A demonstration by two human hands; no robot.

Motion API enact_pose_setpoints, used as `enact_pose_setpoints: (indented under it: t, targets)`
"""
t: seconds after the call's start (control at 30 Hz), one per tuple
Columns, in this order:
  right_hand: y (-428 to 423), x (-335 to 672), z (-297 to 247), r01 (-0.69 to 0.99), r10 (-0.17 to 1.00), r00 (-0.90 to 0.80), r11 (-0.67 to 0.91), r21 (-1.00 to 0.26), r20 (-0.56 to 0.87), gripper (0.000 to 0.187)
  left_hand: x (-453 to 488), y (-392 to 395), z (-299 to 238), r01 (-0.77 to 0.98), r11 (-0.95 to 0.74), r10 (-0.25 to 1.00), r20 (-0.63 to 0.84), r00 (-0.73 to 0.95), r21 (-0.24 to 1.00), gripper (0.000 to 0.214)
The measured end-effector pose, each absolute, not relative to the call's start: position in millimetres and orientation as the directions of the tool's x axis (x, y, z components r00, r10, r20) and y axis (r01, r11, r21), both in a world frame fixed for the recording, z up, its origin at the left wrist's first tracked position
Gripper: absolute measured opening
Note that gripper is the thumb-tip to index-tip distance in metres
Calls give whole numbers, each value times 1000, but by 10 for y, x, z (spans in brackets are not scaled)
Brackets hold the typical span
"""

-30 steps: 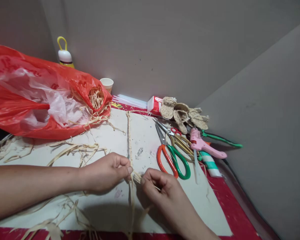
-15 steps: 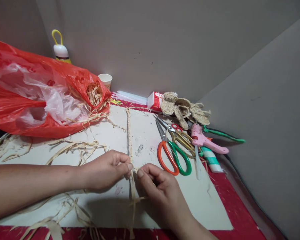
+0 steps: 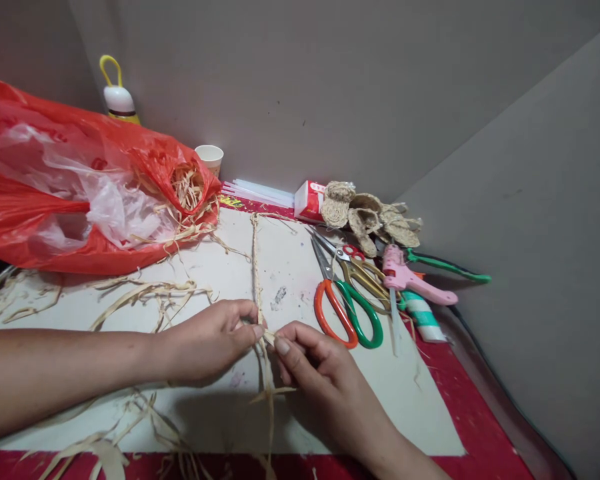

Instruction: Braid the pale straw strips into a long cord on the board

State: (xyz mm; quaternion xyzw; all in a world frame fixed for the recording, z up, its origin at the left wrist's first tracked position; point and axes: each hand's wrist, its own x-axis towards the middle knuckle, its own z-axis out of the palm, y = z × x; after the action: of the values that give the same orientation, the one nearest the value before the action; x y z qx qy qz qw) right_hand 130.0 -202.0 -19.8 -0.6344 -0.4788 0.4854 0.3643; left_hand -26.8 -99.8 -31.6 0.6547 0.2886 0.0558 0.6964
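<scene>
A thin braided cord [image 3: 255, 267] of pale straw-like fibre runs from the back of the white board down to my hands. My left hand [image 3: 215, 339] pinches its lower end between thumb and forefinger. Just to the right, my right hand [image 3: 325, 383] has thumb and fingertips closed on a flat fibre strip [image 3: 269, 338] that comes off the braid. Loose strands [image 3: 270, 417] hang below the pinch toward the front edge, one short piece lying crosswise. The inner fingers of both hands are partly hidden.
Orange-and-green-handled scissors [image 3: 336, 313], a pink glue gun [image 3: 415, 277] and a green-and-white roll [image 3: 423, 317] lie right. Woven pieces [image 3: 365, 217] sit behind them. A red plastic bag [image 3: 145, 257] of fibre and loose strips [image 3: 130, 297] lie left; a paper cup [image 3: 209, 157] stands behind.
The strip between my hands now shows wider and flatter at my right fingertips. The loose strands below have swung slightly right. My left hand has barely moved.
</scene>
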Motion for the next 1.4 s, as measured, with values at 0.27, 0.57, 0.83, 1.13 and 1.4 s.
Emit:
enact_pose_setpoints:
  t: [0.27, 0.57, 0.83, 1.13, 1.4]
  targets:
    - [-2042, 1361, -176, 479, 975, 117, -222, -849, -189, 25, -287, -1022, -324, 260, 195, 431, -321, 843, 946, 26]
    - [-1979, 1332, -246, 707, 998, 58, -13, -707, 40, 27, -246, -1019, -330, 221, 244, 435, -310, 845, 944, 28]
    - [-1964, 1347, -195, 434, 965, -13, -231, -871, -262, 26, -229, -1013, -257, 281, 285, 407, -381, 830, 917, 32]
    - [-1921, 1305, -270, 699, 997, 31, -75, -711, -75, 26, -231, -999, -245, 294, 309, 376, -400, 836, 905, 25]
    - [-1934, 1312, -281, 774, 998, -35, 0, -633, -43, 27, -218, -978, -217, 329, 292, 353, -421, 836, 898, 18]
